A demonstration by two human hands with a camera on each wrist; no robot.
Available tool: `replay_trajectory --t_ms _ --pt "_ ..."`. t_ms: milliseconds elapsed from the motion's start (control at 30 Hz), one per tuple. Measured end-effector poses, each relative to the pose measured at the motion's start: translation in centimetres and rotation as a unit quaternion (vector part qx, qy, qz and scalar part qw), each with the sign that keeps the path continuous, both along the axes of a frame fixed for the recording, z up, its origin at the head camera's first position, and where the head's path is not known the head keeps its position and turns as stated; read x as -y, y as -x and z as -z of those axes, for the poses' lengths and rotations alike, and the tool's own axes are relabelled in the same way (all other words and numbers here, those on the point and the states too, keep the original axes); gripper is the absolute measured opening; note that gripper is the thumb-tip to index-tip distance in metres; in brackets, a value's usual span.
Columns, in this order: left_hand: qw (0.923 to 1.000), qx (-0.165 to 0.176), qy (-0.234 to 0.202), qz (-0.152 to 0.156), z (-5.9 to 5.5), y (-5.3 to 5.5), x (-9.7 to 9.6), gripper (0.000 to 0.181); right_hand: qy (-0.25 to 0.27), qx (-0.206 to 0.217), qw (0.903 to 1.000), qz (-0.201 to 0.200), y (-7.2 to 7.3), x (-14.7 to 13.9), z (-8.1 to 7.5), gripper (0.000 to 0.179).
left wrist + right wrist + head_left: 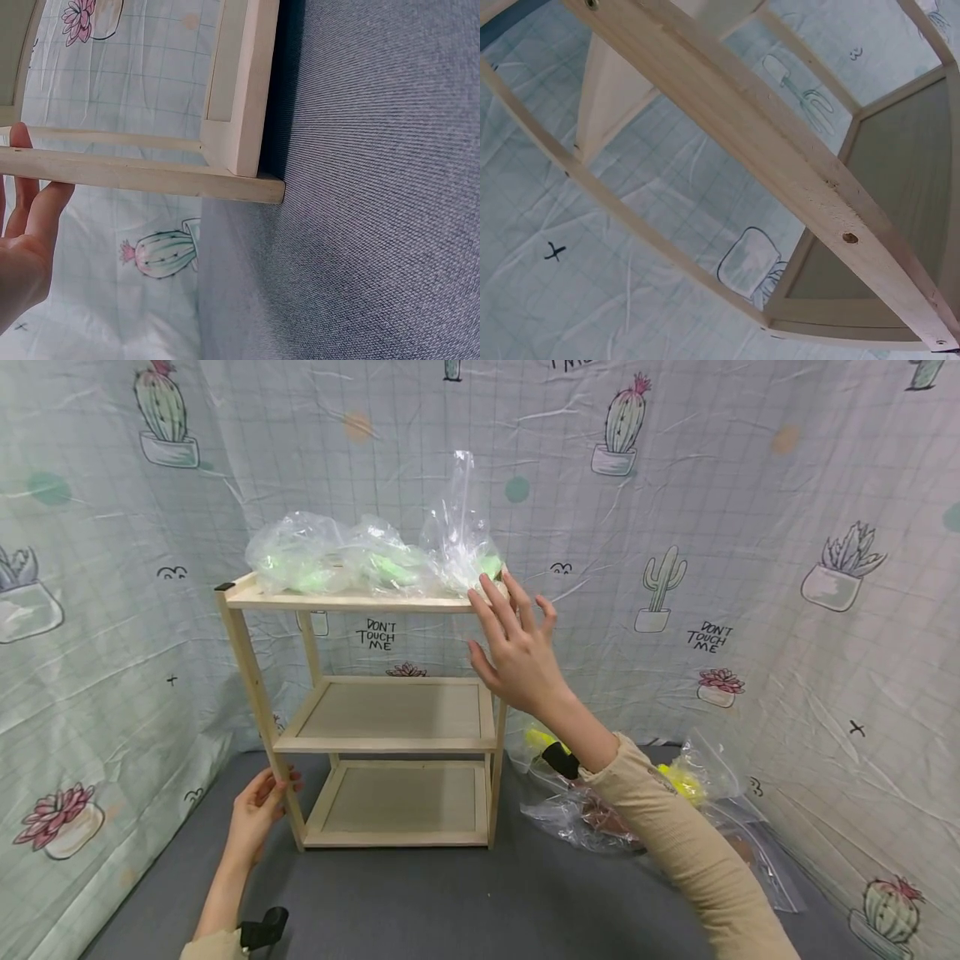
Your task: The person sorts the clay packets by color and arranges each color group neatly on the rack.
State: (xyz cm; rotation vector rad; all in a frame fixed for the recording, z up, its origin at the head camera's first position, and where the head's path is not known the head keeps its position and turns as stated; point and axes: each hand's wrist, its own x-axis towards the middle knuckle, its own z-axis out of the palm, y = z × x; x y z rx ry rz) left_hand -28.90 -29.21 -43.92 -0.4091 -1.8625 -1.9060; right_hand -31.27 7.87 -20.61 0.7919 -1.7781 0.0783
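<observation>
A three-tier wooden shelf rack stands in the middle of the head view. My left hand holds its front left post low down, with fingers reaching behind the wood. On the top tier sit clear plastic bags with pale green contents: one bag at the left, another in the middle, and a third bag at the right with its top sticking up. My right hand is at the top right corner, fingers spread and fairly straight, fingertips right at the third bag. The right wrist view shows the rack's side post, not the hand.
Right of the rack, clear bags with brown and yellow contents lie on the grey tabletop, partly behind my right forearm. The middle shelf and bottom shelf are bare panels. A cactus-print curtain hangs around the table.
</observation>
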Motion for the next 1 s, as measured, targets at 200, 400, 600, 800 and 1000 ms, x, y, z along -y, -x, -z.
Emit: replay_trajectory --t_ms 200,400,600,800,1000 --pt "1.0000 -0.007 -0.004 0.004 0.0 0.0 -0.1 0.028 0.004 -0.013 0.9995 -0.027 -0.8 -1.1 0.7 0.051" --pt "0.9999 -0.010 -0.004 0.006 0.0 -0.1 -0.1 0.028 0.006 -0.022 0.9976 -0.065 -2.1 -2.6 1.6 0.048" --pt "0.9999 -0.006 0.011 -0.003 -0.1 -0.2 -0.1 0.029 -0.007 -0.025 0.9954 -0.093 -3.0 -4.4 3.3 0.041" --pt "0.9996 0.004 0.027 -0.011 -0.2 -0.3 -0.1 0.029 -0.034 -0.027 0.9937 -0.103 -3.3 -6.4 5.6 0.032" --pt "0.9996 0.013 0.025 -0.010 -0.2 -0.3 -0.1 0.028 -0.047 -0.022 0.9936 -0.100 -4.0 -8.0 8.0 0.030"
